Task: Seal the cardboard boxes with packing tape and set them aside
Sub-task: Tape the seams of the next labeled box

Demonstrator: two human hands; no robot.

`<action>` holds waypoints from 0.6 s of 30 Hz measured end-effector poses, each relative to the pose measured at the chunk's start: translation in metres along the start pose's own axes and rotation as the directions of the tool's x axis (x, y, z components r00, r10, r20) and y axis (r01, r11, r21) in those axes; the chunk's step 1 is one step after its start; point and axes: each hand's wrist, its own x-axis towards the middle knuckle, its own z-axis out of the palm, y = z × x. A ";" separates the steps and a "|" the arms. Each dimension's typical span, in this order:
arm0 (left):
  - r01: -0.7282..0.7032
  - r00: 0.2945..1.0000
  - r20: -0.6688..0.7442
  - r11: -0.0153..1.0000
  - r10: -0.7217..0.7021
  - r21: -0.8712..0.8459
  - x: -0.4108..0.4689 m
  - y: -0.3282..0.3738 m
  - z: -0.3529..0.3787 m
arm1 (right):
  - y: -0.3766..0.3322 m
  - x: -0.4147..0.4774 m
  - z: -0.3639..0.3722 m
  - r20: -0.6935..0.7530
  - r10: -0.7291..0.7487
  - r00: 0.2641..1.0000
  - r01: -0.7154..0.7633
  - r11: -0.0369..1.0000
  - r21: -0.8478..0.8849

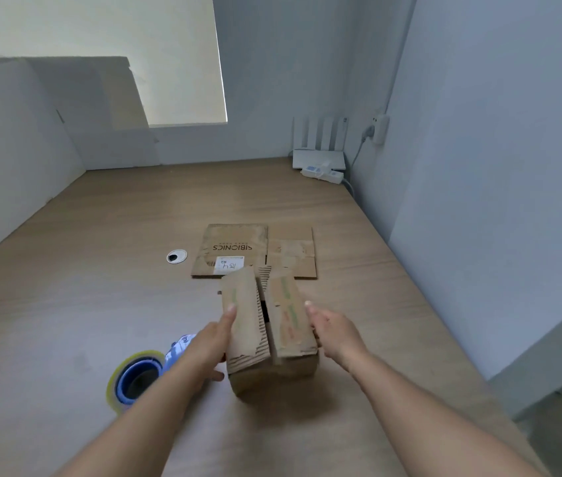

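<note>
A small brown cardboard box (pixel 272 342) stands on the wooden table (pixel 100 287) in front of me, its two top flaps nearly closed with a dark gap between them. My left hand (pixel 209 342) lies against the box's left side, fingers straight along the left flap. My right hand (pixel 332 333) presses the box's right side with its thumb up by the right flap. A roll of clear packing tape (pixel 135 378) on a blue dispenser lies on the table to the left of the box, just beside my left wrist.
A flattened cardboard box (pixel 255 249) printed SIBIONICS lies just beyond the small box. A round cable grommet (pixel 176 256) sits in the tabletop to its left. A white router (pixel 319 146) and power strip (pixel 322 173) stand in the far right corner. Walls close in left and right.
</note>
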 end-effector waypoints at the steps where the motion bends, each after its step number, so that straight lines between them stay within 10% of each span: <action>1: -0.033 0.999 -0.008 0.994 0.034 0.102 0.000 -0.005 0.005 | 0.001 -0.004 0.002 -0.006 -0.010 1.000 0.009 0.996 -0.085; 8: -0.089 0.986 -0.086 0.893 0.141 0.441 0.004 -0.016 0.029 | -0.018 -0.015 0.020 -0.013 -0.005 1.000 -0.001 0.877 -0.480; 18: -0.044 0.986 -0.126 0.896 0.110 0.441 -0.004 -0.005 0.025 | -0.029 -0.023 0.022 -0.008 -0.033 0.999 0.024 0.870 -0.493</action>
